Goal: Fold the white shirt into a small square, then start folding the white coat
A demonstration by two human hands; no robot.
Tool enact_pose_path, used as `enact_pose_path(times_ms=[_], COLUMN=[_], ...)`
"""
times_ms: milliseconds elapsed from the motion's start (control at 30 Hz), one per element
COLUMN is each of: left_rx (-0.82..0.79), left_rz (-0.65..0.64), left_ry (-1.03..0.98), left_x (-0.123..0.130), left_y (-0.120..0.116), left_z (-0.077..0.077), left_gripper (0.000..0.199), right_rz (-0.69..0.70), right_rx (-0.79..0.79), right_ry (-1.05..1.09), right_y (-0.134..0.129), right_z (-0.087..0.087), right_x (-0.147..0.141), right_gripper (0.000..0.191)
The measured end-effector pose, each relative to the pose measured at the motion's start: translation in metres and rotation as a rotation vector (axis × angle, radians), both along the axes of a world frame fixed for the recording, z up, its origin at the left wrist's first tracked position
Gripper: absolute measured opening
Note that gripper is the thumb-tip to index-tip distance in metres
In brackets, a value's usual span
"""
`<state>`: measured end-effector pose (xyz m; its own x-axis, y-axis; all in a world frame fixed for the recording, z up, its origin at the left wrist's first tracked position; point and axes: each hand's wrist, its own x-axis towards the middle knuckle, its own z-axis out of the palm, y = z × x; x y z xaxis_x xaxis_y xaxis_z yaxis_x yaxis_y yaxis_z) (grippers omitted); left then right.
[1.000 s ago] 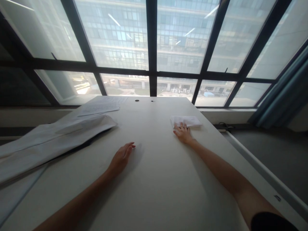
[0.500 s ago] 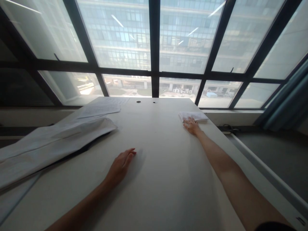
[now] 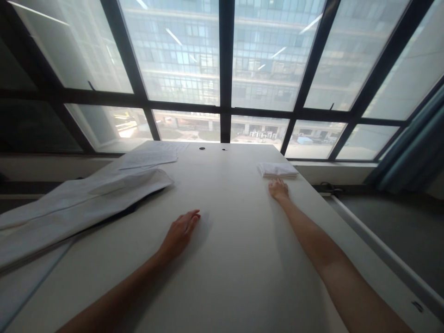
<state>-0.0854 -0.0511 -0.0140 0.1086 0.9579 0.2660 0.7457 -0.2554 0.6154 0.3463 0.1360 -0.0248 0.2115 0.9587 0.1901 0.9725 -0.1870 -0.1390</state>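
Note:
A folded white cloth (image 3: 278,169) lies in a flat, layered pile near the right edge of the white table (image 3: 229,259). Just in front of its near edge is my right hand (image 3: 279,188), palm down with the fingers a little apart and pointing at the cloth. Whether the fingertips touch the cloth I cannot tell. My left hand (image 3: 181,231) is over the middle left of the table, thumb side up, fingers stretched out and holding nothing.
Large white sheets (image 3: 86,199), creased and overlapping, cover the table's left side. Behind them lie printed papers (image 3: 149,157). Two small round holes show at the far edge. Windows stand beyond, with a blue curtain (image 3: 398,162) at the right.
My right hand has drawn back off the folded cloth toward me, and the cloth stays in place. My left hand keeps nearly the same pose. The view has shifted slightly.

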Motion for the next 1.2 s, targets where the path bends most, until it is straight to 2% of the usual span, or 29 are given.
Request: enact_pose_path(times_ms=[167, 400, 600, 767, 1000, 1100, 1200], left_rx=[0.047, 0.059, 0.009, -0.017, 0.015, 0.022, 0.026], left_rz=[-0.030, -0.155, -0.189, -0.173, -0.176, -0.188, -0.194], left_ry=[0.073, 0.250, 0.354, 0.414, 0.436, 0.435, 0.430], left_x=[0.002, 0.006, 0.011, 0.015, 0.018, 0.017, 0.016], left_y=[0.001, -0.002, -0.011, -0.015, -0.019, -0.020, -0.021], left_z=[-0.002, -0.009, -0.004, 0.000, 0.000, -0.001, -0.002], left_gripper=[0.054, 0.045, 0.050, 0.051, 0.050, 0.051, 0.052], right_rz=[0.038, 0.077, 0.164, 0.371, 0.743, 0.889, 0.949], right_rx=[-0.063, -0.121, -0.120, -0.084, -0.065, -0.041, -0.022], right_ry=[0.012, 0.018, -0.025, -0.070, -0.009, 0.031, 0.061], right_y=[-0.013, -0.034, -0.059, -0.087, -0.158, -0.177, -0.177], right_z=[0.000, -0.003, -0.010, -0.018, -0.009, -0.009, -0.013], right_x=[-0.015, -0.038, -0.067, -0.111, -0.198, -0.214, -0.213], right_gripper=[0.059, 0.064, 0.064, 0.064, 0.064, 0.064, 0.064])
